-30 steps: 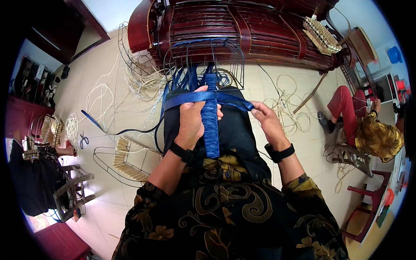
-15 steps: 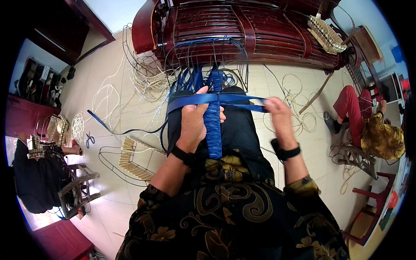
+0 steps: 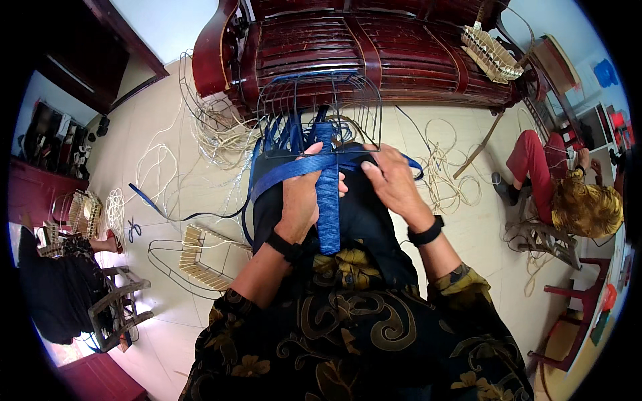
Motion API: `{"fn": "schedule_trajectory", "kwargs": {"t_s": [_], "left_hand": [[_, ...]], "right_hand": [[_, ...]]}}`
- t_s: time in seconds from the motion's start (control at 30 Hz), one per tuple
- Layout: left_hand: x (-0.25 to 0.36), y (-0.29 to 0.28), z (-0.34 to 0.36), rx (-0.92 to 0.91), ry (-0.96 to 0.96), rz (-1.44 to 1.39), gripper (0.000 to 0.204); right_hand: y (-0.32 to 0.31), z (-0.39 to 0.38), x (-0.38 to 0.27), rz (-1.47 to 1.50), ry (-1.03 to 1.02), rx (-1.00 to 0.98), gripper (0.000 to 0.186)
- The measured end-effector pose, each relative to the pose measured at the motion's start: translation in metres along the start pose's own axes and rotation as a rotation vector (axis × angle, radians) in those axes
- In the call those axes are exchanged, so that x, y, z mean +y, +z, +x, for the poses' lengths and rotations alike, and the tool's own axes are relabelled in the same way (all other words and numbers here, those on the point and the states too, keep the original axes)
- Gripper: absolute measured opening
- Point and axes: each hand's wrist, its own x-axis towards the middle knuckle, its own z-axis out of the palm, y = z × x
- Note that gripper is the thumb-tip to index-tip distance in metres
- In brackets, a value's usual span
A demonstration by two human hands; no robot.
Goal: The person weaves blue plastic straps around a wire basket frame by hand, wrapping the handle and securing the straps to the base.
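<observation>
A blue woven bar [image 3: 328,207] stands lengthwise over my lap, joined to a dark wire basket frame [image 3: 371,100] at its far end. My left hand [image 3: 299,197] is closed around the bar from the left, its fingertips showing on the right side and its thumb pointing up. A flat blue strap [image 3: 277,178] crosses over the bar and runs out to the right. My right hand [image 3: 396,182] is closed on this strap just right of the bar, with a loop of it sticking out beyond the knuckles. More blue strips [image 3: 289,134] hang under the frame.
A dark red wooden bench [image 3: 307,50] stands ahead, with a pale half-woven basket [image 3: 491,55] on it. Coiled pale cane [image 3: 224,130], scissors [image 3: 134,231] and another basket frame [image 3: 200,260] lie on the floor. One person [image 3: 588,204] sits at right, another [image 3: 57,287] at left.
My right hand has moved left and inward, from holding the strap stretched out to the right to close beside the bar. My left hand keeps its grip. The view has shifted slightly.
</observation>
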Motion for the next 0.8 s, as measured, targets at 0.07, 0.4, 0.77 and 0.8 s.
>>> {"fn": "schedule_trajectory", "kwargs": {"t_s": [0.07,0.4,0.77,0.8], "left_hand": [[0.001,-0.003,-0.003,0.004,-0.002,-0.002,0.046],[0.002,-0.004,-0.001,0.014,-0.001,-0.010,0.049],[-0.006,-0.008,0.008,-0.002,0.004,-0.033,0.048],[-0.007,-0.007,0.005,0.012,0.007,-0.013,0.048]], "right_hand": [[0.019,0.005,-0.008,0.047,-0.008,0.051,0.032],[0.028,-0.002,0.001,0.369,0.053,0.072,0.017],[-0.177,-0.225,0.230,-0.723,0.895,-0.015,0.022],[-0.158,-0.186,0.182,-0.729,0.933,0.055,0.027]]}}
